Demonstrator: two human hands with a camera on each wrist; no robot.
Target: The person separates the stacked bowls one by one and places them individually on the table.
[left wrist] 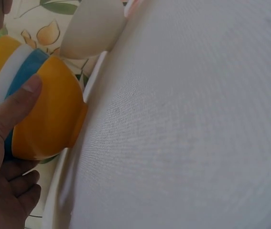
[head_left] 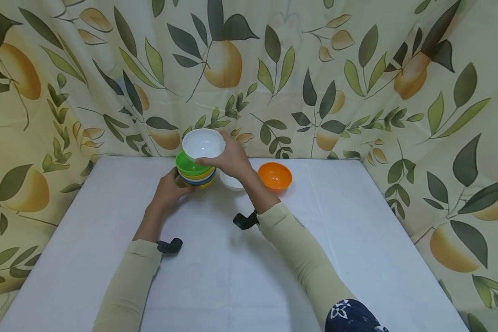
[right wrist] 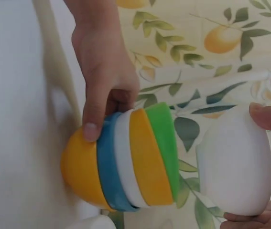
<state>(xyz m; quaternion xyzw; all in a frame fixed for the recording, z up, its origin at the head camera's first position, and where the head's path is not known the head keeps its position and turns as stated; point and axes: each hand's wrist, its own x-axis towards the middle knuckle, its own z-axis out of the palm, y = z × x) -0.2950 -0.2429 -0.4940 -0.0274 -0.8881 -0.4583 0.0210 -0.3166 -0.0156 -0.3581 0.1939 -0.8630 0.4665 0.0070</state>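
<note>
My left hand [head_left: 167,190] grips a stack of nested bowls from its left side. From the top, the stack runs green [right wrist: 164,148], yellow [right wrist: 148,160], white [right wrist: 129,162], blue [right wrist: 112,164] and a yellow bowl [left wrist: 49,112] at the bottom. In the left wrist view the thumb presses on the outside of the lower bowls. Whether the stack's foot touches the table is hard to tell. Just above the green bowl, my right hand [head_left: 231,156] holds a white bowl [head_left: 203,144] by its side, apart from the stack.
Another white bowl [head_left: 231,181] stands on the table behind my right forearm, partly hidden. To its right is an orange bowl [head_left: 275,176]. A white cloth covers the table [head_left: 216,276], and a fruit-patterned curtain [head_left: 274,92] hangs at its back edge.
</note>
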